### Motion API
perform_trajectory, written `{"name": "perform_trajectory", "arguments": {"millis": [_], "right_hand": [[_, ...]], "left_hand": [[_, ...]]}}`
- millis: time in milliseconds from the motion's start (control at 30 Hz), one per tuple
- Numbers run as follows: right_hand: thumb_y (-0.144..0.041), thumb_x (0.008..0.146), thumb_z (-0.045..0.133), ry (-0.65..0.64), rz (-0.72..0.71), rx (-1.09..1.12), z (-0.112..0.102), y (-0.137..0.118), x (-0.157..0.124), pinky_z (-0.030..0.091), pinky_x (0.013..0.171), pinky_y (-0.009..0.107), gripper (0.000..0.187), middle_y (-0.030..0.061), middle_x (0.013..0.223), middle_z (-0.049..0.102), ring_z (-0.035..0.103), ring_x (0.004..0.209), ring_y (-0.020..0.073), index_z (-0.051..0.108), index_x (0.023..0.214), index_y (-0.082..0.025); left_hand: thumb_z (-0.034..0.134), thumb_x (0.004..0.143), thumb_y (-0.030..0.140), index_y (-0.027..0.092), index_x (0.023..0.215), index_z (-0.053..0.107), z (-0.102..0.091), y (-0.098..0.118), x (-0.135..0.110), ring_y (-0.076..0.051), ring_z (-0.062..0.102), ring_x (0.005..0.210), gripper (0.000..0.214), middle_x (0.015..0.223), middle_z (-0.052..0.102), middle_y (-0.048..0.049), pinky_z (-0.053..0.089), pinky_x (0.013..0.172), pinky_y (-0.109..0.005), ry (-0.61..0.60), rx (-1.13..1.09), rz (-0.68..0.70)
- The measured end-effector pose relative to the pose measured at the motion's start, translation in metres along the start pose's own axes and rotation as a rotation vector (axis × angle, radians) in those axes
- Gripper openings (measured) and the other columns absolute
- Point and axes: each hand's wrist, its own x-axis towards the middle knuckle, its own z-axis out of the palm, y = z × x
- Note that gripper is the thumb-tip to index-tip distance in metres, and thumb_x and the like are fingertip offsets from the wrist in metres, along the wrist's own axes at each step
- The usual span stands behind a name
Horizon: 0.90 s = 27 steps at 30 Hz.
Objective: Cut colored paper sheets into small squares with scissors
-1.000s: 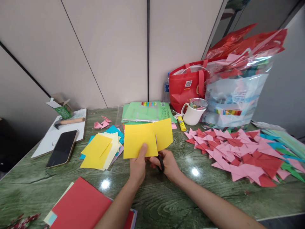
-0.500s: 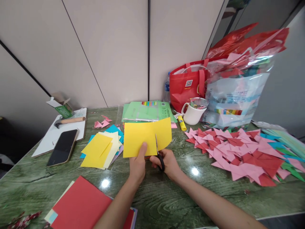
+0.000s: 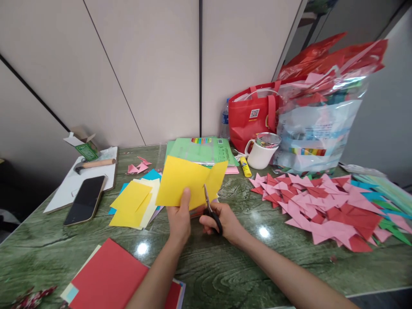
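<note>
My left hand [image 3: 179, 218] pinches the lower edge of a yellow paper sheet [image 3: 180, 182] and holds it above the green table [image 3: 244, 262]. My right hand [image 3: 225, 221] grips black-handled scissors [image 3: 210, 210], whose blades point up into the sheet's lower edge. The paper is split along a cut; its right part [image 3: 215, 174] tilts away from the left part. A stack of cut yellow and cream squares [image 3: 137, 201] lies just left of my left hand.
A phone [image 3: 85, 199] and a hammer [image 3: 93, 163] lie on a white board at the left. Red sheets [image 3: 109, 279] sit at the near edge. Behind are a green paper pack [image 3: 199, 150], glue stick [image 3: 245, 166], white mug [image 3: 261, 151], red bag [image 3: 254, 113]. Folded pink and red triangles [image 3: 322, 206] spread right.
The sheet has shifted left and tilted, and the cut has run further up, so the right part now swings away. The scissors moved slightly left with it.
</note>
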Motion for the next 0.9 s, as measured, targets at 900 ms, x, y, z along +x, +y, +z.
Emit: {"name": "perform_trajectory", "arguments": {"millis": [900], "right_hand": [[-0.04, 0.066, 0.064, 0.397, -0.178, 0.275, -0.011, 0.004, 0.009, 0.036, 0.047, 0.021, 0.034, -0.0023, 0.061, 0.055, 0.048, 0.05, 0.0099, 0.058, 0.088, -0.016]], "left_hand": [[0.064, 0.062, 0.018, 0.012, 0.083, 0.061, -0.027, 0.038, 0.03, -0.015, 0.061, 0.055, 0.022, 0.07, 0.067, -0.0066, 0.048, 0.053, -0.024, -0.567, 0.19, -0.824]]}}
